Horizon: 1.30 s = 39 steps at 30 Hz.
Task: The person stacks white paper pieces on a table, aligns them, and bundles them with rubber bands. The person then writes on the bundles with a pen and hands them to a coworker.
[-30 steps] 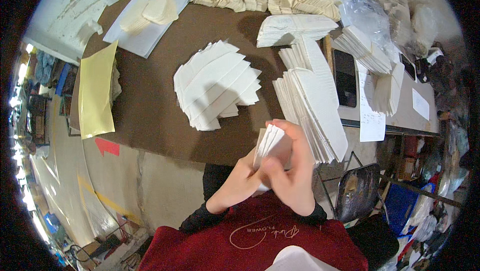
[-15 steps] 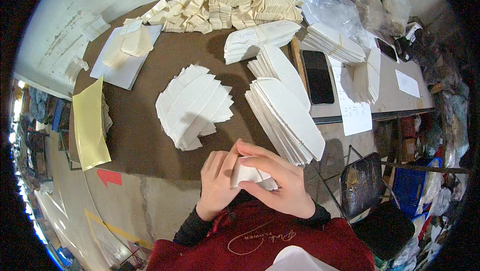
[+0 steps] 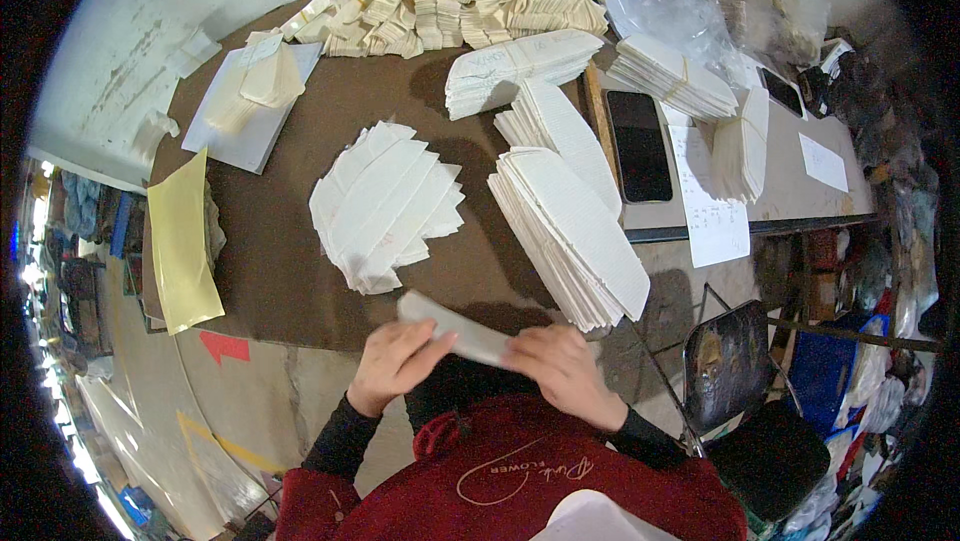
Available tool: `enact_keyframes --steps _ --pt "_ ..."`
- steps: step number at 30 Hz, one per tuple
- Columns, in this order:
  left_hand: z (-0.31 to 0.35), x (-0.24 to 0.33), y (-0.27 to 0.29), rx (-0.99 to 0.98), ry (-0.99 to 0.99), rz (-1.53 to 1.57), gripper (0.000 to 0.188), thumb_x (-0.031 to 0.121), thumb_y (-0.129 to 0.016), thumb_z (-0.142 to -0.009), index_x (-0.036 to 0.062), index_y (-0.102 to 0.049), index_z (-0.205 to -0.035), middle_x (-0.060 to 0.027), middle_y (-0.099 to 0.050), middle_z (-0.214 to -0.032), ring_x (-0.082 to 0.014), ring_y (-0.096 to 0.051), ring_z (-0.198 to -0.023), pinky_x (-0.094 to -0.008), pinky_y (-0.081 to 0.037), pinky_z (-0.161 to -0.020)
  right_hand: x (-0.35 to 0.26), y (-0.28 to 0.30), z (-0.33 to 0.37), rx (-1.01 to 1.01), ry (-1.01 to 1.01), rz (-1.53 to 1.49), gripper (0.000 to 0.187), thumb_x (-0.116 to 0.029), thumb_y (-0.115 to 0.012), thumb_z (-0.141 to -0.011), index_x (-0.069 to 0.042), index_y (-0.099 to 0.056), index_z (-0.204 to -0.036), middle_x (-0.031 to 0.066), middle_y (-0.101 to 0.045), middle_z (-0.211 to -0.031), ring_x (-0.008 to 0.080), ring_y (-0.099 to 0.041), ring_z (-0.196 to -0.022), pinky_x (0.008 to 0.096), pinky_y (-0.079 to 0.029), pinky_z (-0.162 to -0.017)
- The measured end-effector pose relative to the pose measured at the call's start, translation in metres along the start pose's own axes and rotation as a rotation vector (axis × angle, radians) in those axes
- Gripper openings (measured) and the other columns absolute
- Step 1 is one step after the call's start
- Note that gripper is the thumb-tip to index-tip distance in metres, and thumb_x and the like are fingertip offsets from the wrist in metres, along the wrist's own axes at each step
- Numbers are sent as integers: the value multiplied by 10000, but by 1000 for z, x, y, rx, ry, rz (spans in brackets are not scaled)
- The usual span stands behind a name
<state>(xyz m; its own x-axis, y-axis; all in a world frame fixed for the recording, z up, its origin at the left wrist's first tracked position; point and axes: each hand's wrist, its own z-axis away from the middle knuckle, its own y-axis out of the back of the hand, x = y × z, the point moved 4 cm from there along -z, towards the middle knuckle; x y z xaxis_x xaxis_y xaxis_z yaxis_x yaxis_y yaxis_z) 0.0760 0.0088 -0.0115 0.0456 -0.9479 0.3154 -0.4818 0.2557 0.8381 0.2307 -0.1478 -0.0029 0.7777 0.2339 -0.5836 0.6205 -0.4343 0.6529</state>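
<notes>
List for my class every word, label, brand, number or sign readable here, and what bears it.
Red garment: pale lettering, not copied.
White stack at back of brown table: faint marks, unreadable.
Long paper sheet: tiny writing, unreadable.
Plastic bag: blue marks, blurred.
Red floor arrow: wordless.
Held white piece: none visible.

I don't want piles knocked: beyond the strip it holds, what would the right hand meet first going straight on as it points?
Probably the fanned white pile, ahead and leftward; the right hand may pass above it, as depth is unclear.
</notes>
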Motion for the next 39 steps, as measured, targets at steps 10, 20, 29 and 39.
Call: enact_keyframes --steps 10,20,29,39 --pt "-13 -15 -10 -119 131 86 436 151 -731 -752 103 -646 -1177 -32 -644 -1166 -230 -601 -1025 -435 -422 -1011 -6 -11 -3 -84 -289 123 607 -173 -667 -833 25 -429 -1356 192 -545 -1187 336 -548 -1025 418 -444 -883" --pt "-21 -20 -8 -88 109 149 472 195 -746 -749 54 -642 -1187 -64 -604 -1294 -260 -593 -1160 -412 -468 -993 0 -39 5 -153 -282 380 494 -143 -555 -856 -26 -488 -1331 123 -552 -1144 258 -533 -972 347 -435 -793" --pt "-16 -3 6 -35 18 55 454 112 -683 -767 95 -615 -1215 -46 -608 -1252 -246 -601 -1109 -368 -525 -909 1 -23 -4 -24 -214 201 421 -46 -600 -785 -84 -596 -1204 75 -592 -1020 256 -562 -944 383 -444 -795" --pt "-9 -11 -11 -205 158 261 488 64 -657 -814 95 -573 -1294 -76 -597 -1220 -264 -543 -1173 -398 -451 -969 -9 1 -10 -237 -247 71 498 18 -584 -730 -8 -576 -1226 108 -614 -911 264 -597 -763 381 -508 -692"
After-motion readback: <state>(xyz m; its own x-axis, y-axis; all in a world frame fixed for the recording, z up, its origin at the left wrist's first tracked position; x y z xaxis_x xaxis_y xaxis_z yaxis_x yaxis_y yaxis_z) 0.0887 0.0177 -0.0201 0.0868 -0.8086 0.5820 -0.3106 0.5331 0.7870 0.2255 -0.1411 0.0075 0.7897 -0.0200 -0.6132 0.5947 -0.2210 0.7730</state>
